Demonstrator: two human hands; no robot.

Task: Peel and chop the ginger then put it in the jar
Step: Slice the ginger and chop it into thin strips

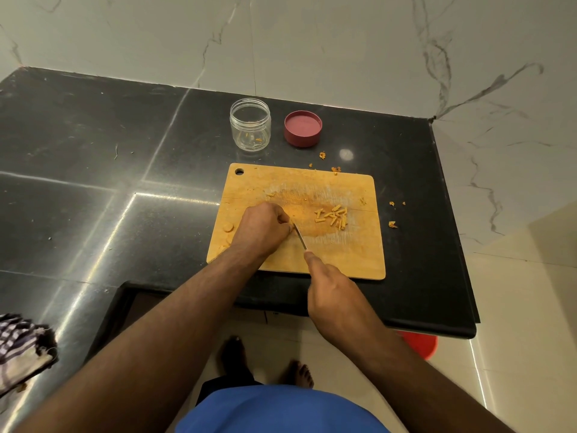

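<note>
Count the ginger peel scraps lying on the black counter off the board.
6 visible: two beyond the board's far edge with a speck, three right of it. Smaller bits may escape notice.

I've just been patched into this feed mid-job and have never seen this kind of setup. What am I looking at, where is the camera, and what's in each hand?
There is no machine here: a person works with bare hands, and the single camera sits on their head, looking down. On the dark counter lies a wooden cutting board. The left hand holds down a piece of ginger, mostly hidden under its fingers. The right hand grips a knife whose blade meets the left fingertips. Chopped ginger sticks lie on the board. Behind it stand an open clear jar, nearly empty, and its red lid, with peel scraps around.
</note>
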